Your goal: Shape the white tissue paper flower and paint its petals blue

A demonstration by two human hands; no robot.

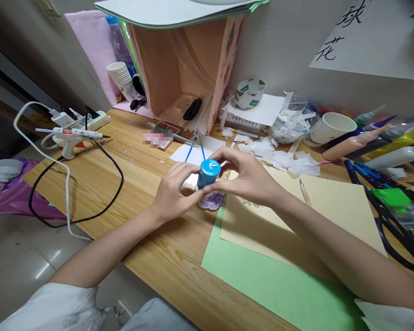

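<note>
A small blue cylinder with a glossy round top (209, 167), perhaps a capped bottle or jar, stands upright between my two hands. My left hand (174, 191) is curled at its left side, thumb near its lower edge. My right hand (248, 179) arches around it from the right, with finger and thumb pinching its side. Just below it shows a purple, scalloped, flower-like piece (212, 201), partly covered by my fingers. Something white beside them is mostly hidden. Behind lie two thin blue sticks (189, 153) on white paper (210, 143).
Green (262, 280) and tan sheets (283, 230) lie under my right forearm. Black scissors (402, 239) and paint tubes (352, 140) are at right. A glue gun (72, 138) with looping cables sits at left. An open pink box (182, 69) stands at the back.
</note>
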